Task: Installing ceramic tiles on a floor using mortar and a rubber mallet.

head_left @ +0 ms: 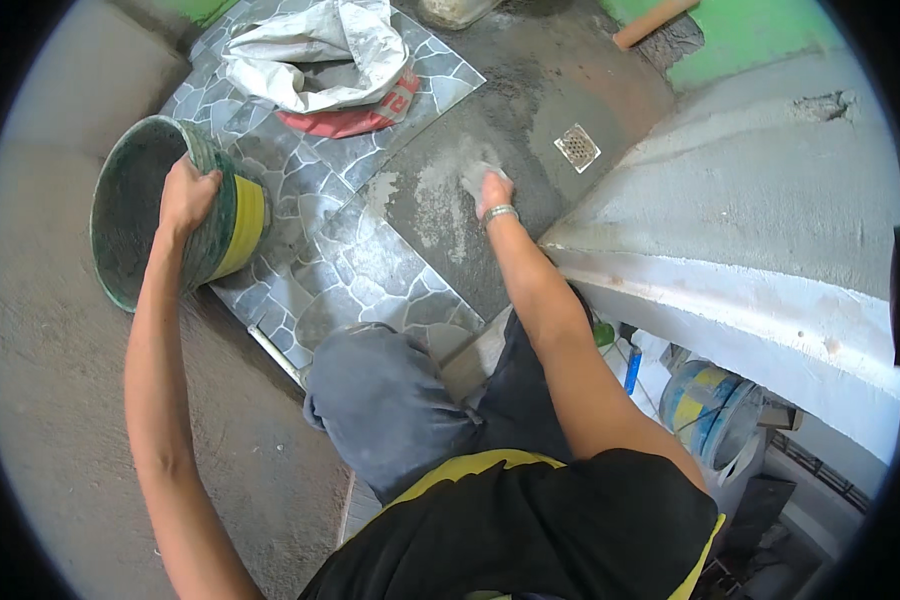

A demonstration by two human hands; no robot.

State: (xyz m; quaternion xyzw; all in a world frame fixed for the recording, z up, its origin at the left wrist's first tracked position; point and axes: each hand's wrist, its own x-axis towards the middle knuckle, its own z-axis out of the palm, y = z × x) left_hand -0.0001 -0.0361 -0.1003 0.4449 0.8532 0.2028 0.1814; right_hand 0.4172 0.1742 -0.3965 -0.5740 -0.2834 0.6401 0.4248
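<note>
Two hands busy | our left hand (185, 195) grips the tilted bucket (160, 215) rim, far left on the tiles (370, 265) | our right hand (492, 190) presses a grey lump (475, 175) flat into wet mortar (440, 200), nearer the drain (577, 147)

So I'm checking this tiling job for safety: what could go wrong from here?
1. The left hand grips the green bucket by its rim while it is tipped on its side; it could roll or slip onto the laid stone-pattern tiles.
2. The right hand spreads pale mortar bare; wet mortar may irritate skin.
3. The floor drain sits close by; mortar pushed that way could clog it.
</note>
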